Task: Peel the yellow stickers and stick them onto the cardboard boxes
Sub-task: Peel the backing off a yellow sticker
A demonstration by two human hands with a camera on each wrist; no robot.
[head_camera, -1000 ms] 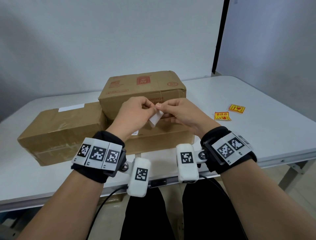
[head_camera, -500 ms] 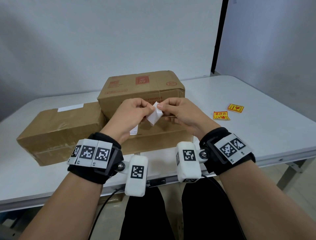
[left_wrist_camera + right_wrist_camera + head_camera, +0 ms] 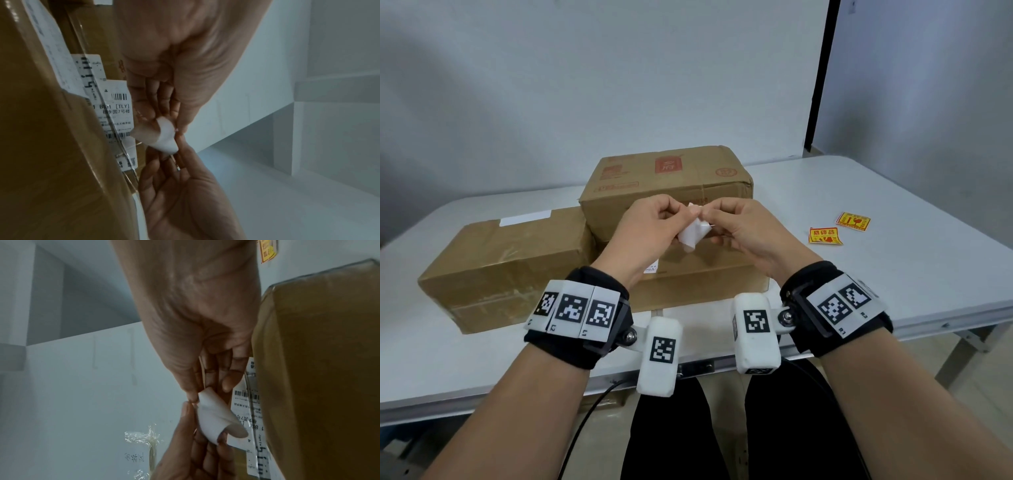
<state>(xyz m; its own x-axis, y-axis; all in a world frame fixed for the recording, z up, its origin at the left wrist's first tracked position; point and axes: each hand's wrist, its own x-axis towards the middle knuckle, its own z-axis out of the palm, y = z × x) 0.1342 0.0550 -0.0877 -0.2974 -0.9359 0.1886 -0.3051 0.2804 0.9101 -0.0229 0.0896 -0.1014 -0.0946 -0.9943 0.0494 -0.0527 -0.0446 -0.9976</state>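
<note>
Head view: left hand (image 3: 650, 229) and right hand (image 3: 743, 229) both pinching curled white sticker backing paper (image 3: 693, 234); peel slowly, keeping adhesive off fingers.

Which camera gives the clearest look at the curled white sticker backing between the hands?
Right wrist: the curled white sticker backing fills mid-frame, pinched at its edge. Left wrist shows it smaller; head shows it partly hidden by fingers.

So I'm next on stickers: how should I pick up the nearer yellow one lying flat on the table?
The nearer yellow sticker lies flat on the table, so nothing offers a side grip. Come from above with the right hand, nearest it, and pinch up its slightly raised near-left corner, probably by fingernail.
</note>
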